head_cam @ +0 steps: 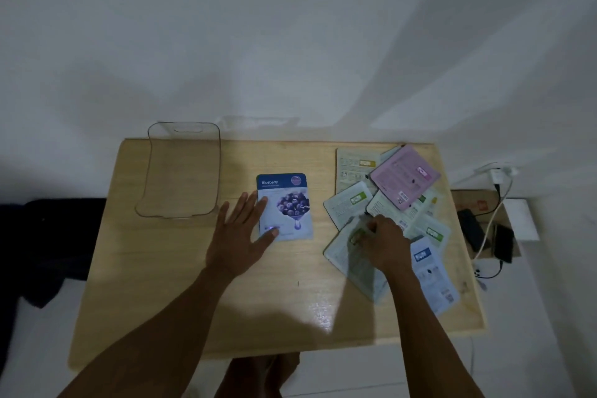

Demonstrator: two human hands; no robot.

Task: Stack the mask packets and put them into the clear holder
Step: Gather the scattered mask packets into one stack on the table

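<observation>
A blue Blueberry mask packet [286, 203] lies face up in the middle of the wooden table [181, 268]. My left hand [239, 236] rests flat with spread fingers on its left edge. Several mask packets lie face down in a loose pile at the right, a pink packet [403, 176] on top at the back. My right hand [386, 244] is closed on a grey-green packet [347, 257] at the front of the pile, pinching its upper edge. The clear holder [182, 171] stands at the table's back left, with nothing in it.
A white wall rises behind the table. Right of the table a cardboard box [465, 200] holds black devices [504, 242] and a white cable [491, 220] runs to a wall plug. A dark cloth [48, 236] lies at the left.
</observation>
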